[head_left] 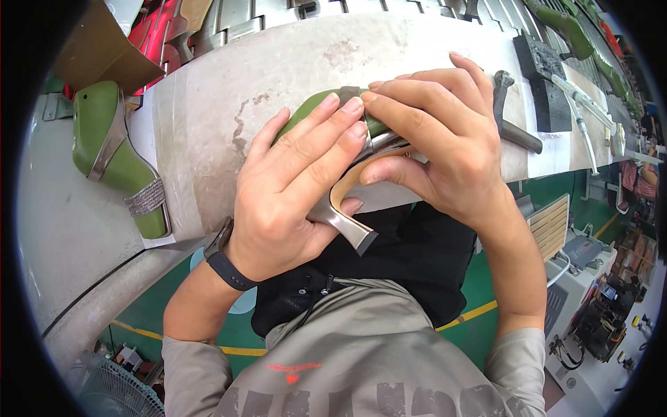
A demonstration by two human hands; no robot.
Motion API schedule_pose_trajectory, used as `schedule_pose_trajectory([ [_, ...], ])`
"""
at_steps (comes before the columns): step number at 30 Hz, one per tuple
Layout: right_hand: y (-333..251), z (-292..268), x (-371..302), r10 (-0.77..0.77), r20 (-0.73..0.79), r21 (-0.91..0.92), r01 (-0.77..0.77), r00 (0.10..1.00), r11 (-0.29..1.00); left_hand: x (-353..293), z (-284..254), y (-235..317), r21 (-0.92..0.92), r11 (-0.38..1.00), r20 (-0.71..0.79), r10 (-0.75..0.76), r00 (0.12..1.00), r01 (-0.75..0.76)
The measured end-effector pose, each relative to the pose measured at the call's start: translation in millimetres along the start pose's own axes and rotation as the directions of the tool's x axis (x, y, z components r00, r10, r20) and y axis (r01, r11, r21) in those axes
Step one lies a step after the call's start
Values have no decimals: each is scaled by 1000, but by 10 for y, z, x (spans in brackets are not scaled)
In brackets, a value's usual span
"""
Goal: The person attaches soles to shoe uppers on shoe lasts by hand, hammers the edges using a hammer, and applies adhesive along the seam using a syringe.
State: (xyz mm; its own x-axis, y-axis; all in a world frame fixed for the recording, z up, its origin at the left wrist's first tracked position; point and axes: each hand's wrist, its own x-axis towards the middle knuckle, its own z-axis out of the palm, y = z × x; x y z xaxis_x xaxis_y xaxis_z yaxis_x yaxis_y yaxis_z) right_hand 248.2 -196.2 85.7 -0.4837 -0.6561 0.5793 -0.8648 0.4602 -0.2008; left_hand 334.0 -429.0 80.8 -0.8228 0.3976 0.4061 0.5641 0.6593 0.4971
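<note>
Both hands hold a high-heeled sandal built on a green shoe last (306, 109), over the near edge of the pale worktable. Its metallic heel (342, 224) points toward my body, with a tan inner face. My left hand (288, 170) is wrapped round the heel side, fingers lying across the last and thumb beneath. My right hand (445, 135) grips the other side; its fingertips press beside the dark metallic strap (349, 93), its thumb under the tan arch. Part of the strap and the toe are hidden by my fingers. At the left lies a second sandal (111, 149) on a green last, with a glittery strap.
Right of my hands lie a hammer (517, 135), a black block (540, 76) and a syringe (583, 99). A metal-slatted conveyor (243, 29) carrying more shoes runs along the far side. A cardboard box (104, 50) stands far left; a fan (118, 389) is low left.
</note>
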Motion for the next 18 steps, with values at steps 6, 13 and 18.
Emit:
schedule_pose_trajectory([
  [6,-17,-2,19,6,14,-6,-6,1000,1000,2,21,-14,16,999,0,35,999,-35],
  [13,-131,-74,59,87,70,18,-89,994,996,-17,74,-6,10,999,-32,47,998,-46],
  [18,-226,-320,466,243,390,49,-284,888,958,-143,225,-5,32,997,-87,66,994,-63],
])
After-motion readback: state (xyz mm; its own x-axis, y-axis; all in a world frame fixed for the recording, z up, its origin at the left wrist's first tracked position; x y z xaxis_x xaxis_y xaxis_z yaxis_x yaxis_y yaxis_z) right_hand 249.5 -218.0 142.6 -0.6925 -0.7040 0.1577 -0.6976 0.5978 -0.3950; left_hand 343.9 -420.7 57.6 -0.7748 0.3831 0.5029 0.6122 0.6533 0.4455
